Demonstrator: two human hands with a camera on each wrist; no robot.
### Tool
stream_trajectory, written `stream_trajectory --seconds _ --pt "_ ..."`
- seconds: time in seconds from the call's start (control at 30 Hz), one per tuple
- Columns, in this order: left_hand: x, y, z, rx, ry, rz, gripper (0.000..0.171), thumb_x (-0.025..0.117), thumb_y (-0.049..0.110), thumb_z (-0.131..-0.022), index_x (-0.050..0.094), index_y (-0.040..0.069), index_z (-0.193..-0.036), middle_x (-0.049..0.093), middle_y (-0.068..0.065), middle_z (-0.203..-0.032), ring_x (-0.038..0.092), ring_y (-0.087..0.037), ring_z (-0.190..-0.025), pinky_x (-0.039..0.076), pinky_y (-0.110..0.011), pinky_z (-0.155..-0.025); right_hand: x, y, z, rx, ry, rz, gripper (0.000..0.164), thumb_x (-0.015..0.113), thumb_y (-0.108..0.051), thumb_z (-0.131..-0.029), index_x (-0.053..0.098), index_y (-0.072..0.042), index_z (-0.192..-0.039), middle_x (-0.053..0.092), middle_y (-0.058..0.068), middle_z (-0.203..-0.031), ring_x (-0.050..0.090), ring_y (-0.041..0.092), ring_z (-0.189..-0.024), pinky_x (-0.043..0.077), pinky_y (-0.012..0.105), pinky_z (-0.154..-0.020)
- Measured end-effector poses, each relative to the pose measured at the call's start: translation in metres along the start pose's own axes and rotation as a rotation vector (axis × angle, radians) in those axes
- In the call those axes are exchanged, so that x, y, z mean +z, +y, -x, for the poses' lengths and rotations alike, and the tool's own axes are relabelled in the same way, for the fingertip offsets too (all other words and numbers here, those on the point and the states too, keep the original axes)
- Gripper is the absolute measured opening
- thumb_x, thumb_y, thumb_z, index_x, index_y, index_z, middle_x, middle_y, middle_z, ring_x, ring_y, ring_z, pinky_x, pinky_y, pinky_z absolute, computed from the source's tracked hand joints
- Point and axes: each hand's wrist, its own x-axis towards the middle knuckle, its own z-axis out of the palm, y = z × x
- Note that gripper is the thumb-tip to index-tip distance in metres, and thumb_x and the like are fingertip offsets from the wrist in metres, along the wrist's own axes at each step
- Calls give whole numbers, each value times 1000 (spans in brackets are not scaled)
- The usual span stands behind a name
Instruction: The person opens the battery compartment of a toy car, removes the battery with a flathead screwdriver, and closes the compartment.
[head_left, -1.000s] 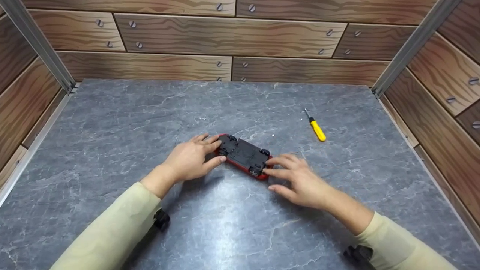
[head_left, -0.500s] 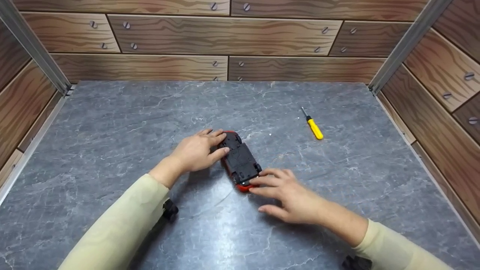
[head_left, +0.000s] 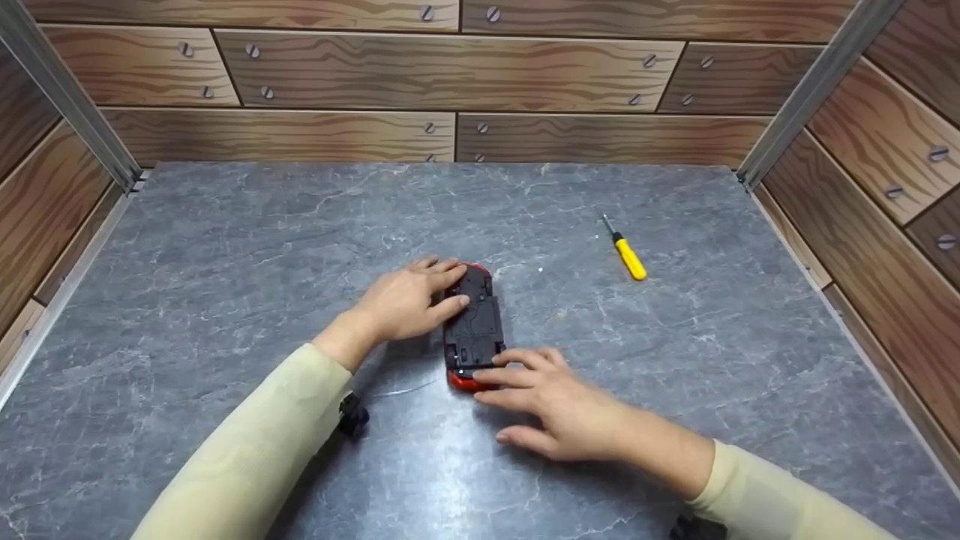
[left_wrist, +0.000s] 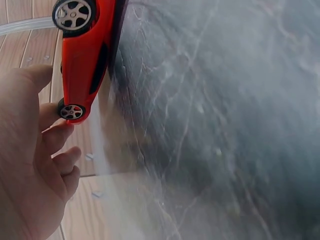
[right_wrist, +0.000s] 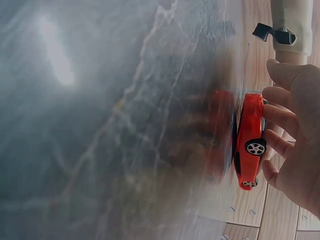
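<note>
A red toy car (head_left: 474, 322) lies upside down on the grey marbled table, its black underside up, its length running away from me. At the car's far end, my left hand (head_left: 409, 304) touches it with thumb and fingertips resting on the left part of the underside. In the left wrist view, the side of the toy car (left_wrist: 80, 65) shows with two silver-spoked wheels, the fingers around its end. My right hand (head_left: 559, 409) lays spread fingers on the near end, thumb apart from it. In the right wrist view, its fingertips meet the toy car (right_wrist: 249, 130) along the underside.
A screwdriver (head_left: 630, 259) with a yellow handle lies to the right, farther back. Two tiny white specks lie between it and the car. Wood-patterned walls (head_left: 450, 71) and metal posts border the table (head_left: 262, 225) at the back and sides.
The toy car has turned clockwise on the table, from slanting to nearly straight away from me. My right hand has moved left and nearer with its end; the left hand has shifted slightly right.
</note>
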Motion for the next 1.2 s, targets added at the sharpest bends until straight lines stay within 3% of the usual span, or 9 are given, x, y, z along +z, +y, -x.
stream_trajectory --seconds 0.27,0.43,0.6,0.87,0.9,0.97,1.07,1.13,1.2 --pt "2 1 2 -4 3 45 68 46 58 -109 41 21 -165 38 -8 -169 33 -35 -156 33 -58 -123 3 -3 -6 -14 -2 -3 50 70 -38 -103 64 -18 -148 55 -3 -158 43 29 -147 38 57 -109" --pt "2 -1 12 -42 21 225 74 52 61 -106 37 22 -166 30 -11 -172 32 -36 -156 29 -56 -126 3 -3 -8 -16 40 -27 49 70 -37 -103 64 -17 -148 57 -1 -156 45 30 -146 40 57 -108" --pt "3 -4 24 -41 76 385 75 62 56 -103 38 23 -166 35 -15 -169 36 -38 -154 28 -56 -126 -5 -1 -10 -10 121 -39 47 71 -35 -102 66 -15 -145 60 3 -152 49 31 -143 41 57 -108" --pt "5 -4 43 -20 109 463 74 75 45 -98 47 19 -162 48 -9 -161 46 -32 -148 34 -52 -123 -24 11 -20 153 254 -95 44 75 -32 -100 70 -11 -138 64 7 -147 54 30 -139 39 61 -114" --pt "5 -3 44 -23 106 471 74 76 44 -98 48 19 -161 49 -9 -160 51 -30 -144 36 -52 -123 -26 14 -22 173 269 -100 43 75 -31 -100 70 -10 -137 65 7 -146 55 29 -138 40 60 -113" --pt "6 -2 45 -32 96 481 72 77 42 -97 50 19 -160 52 -9 -158 69 -27 -114 41 -50 -119 -29 20 -26 206 298 -104 42 76 -29 -99 71 -9 -136 67 9 -144 58 29 -136 41 60 -113" --pt "7 -1 45 -48 85 486 70 79 40 -96 53 19 -158 56 -12 -155 60 -21 -78 48 -49 -110 -31 31 -33 246 337 -107 39 78 -25 -98 73 -8 -133 68 11 -140 61 32 -132 43 60 -112" --pt "8 0 45 -53 82 493 69 80 38 -95 55 18 -156 58 -14 -152 58 -21 -74 50 -48 -106 -31 38 -37 275 349 -114 38 79 -24 -98 74 -7 -131 69 12 -140 62 34 -130 45 59 -112" --pt "9 1 45 -52 82 504 69 82 36 -95 55 16 -156 60 -16 -150 67 -22 -94 51 -47 -106 -31 44 -41 310 348 -124 37 79 -23 -98 74 -7 -131 69 13 -140 62 36 -130 46 59 -111"
